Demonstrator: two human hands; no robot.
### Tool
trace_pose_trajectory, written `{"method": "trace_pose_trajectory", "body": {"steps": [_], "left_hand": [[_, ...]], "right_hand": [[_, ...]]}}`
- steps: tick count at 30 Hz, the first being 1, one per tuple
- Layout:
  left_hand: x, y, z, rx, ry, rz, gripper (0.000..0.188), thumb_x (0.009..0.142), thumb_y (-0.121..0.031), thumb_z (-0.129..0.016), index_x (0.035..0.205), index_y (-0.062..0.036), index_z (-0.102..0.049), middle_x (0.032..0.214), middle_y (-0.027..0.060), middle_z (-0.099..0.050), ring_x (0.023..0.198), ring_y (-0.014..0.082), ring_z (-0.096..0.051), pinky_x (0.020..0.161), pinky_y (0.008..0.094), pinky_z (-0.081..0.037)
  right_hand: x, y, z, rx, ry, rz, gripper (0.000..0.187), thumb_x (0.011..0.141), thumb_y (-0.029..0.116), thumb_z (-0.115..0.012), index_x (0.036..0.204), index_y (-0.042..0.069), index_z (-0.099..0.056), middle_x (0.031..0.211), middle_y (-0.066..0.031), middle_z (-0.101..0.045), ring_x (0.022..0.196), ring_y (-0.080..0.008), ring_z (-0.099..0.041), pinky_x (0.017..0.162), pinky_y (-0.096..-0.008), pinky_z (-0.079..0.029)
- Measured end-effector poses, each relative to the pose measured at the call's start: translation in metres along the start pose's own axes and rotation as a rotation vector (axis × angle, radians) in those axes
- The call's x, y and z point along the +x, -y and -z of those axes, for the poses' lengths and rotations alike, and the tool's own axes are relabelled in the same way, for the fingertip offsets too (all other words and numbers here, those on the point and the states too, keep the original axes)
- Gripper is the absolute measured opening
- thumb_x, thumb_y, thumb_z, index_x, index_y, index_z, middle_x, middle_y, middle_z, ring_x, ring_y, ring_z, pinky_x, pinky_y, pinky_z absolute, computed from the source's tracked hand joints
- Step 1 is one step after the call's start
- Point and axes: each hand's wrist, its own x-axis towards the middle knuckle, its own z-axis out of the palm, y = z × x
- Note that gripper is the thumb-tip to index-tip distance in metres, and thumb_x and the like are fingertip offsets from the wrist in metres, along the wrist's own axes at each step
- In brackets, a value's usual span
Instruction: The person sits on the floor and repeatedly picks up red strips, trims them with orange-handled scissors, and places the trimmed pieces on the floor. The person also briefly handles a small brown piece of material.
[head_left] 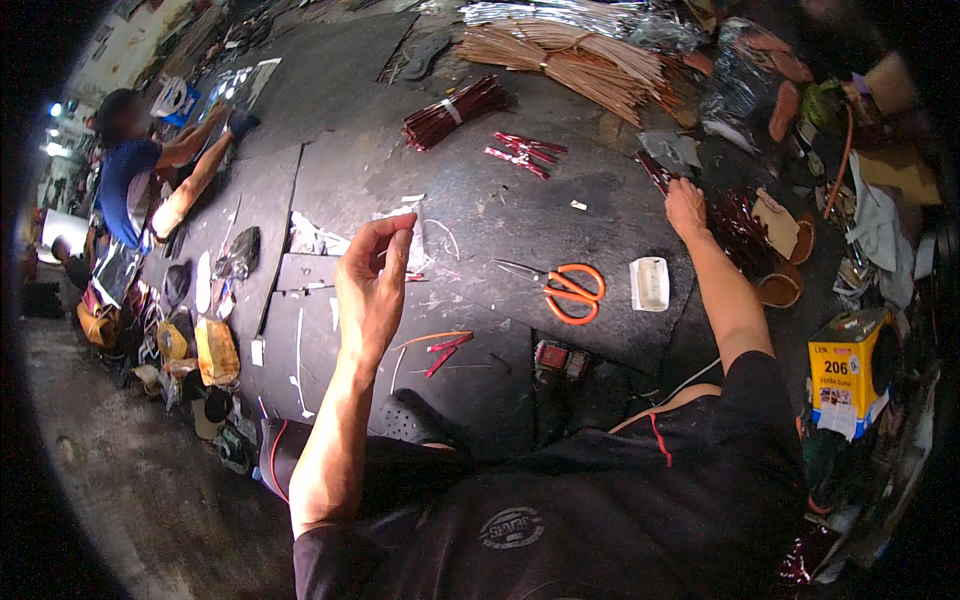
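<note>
Head view: my left hand (372, 290), mid-frame, is pinching something too thin to identify; my right hand (686, 207), upper right, is pressing a dark red strip (655, 170) onto the worktop (480, 210). The orange scissors (570, 290) lying between could snag my arm.

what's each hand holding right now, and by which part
The left hand is raised with fingertips pinched, but anything between them is too small to tell. The right hand rests on a dark red strip at its near end; its grip is unclear.
</note>
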Motion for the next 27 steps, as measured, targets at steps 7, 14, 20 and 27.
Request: {"method": "trace_pose_trajectory", "body": {"steps": [7, 14, 20, 27], "left_hand": [[0.011, 0.007, 0.031, -0.04, -0.052, 0.02, 0.03, 0.098, -0.022, -0.059, 0.114, 0.0018, -0.066, 0.111, 0.011, -0.068, 0.106, 0.0178, -0.062, 0.095, 0.0323, -0.047], [0.02, 0.001, 0.046, -0.039, -0.129, 0.004, 0.028, 0.098, -0.021, -0.06, 0.114, 0.0009, -0.067, 0.108, 0.0106, -0.069, 0.103, 0.0167, -0.063, 0.091, 0.0307, -0.049], [0.006, 0.001, 0.051, 0.052, -0.154, -0.043, 0.02, 0.099, -0.015, -0.061, 0.11, -0.0006, -0.069, 0.099, 0.0059, -0.071, 0.09, 0.0097, -0.063, 0.082, 0.0249, -0.049], [-0.003, 0.012, 0.035, -0.04, 0.005, 0.096, 0.02, 0.098, -0.013, -0.06, 0.113, -0.0013, -0.068, 0.102, 0.0057, -0.07, 0.094, 0.0105, -0.063, 0.085, 0.0263, -0.049]], "right_hand": [[0.005, 0.011, 0.015, 0.207, -0.106, 0.055, 0.026, 0.086, 0.015, -0.066, 0.11, 0.008, -0.057, 0.104, -0.0136, -0.058, 0.104, -0.0344, -0.056, 0.087, -0.047, -0.044], [0.032, 0.028, 0.001, 0.044, -0.08, 0.159, 0.026, 0.087, 0.018, -0.066, 0.11, 0.008, -0.06, 0.111, -0.0119, -0.06, 0.112, -0.0308, -0.052, 0.1, -0.0474, -0.037], [0.043, 0.05, 0.007, 0.145, 0.04, -0.071, 0.026, 0.086, 0.019, -0.068, 0.108, 0.007, -0.062, 0.111, -0.0128, -0.065, 0.11, -0.0327, -0.057, 0.1, -0.0475, -0.037], [0.055, 0.082, 0.017, 0.452, -0.049, -0.156, 0.029, 0.078, 0.017, -0.069, 0.102, 0.003, -0.065, 0.095, -0.0167, -0.068, 0.087, -0.0339, -0.067, 0.078, -0.0436, -0.053]]}}
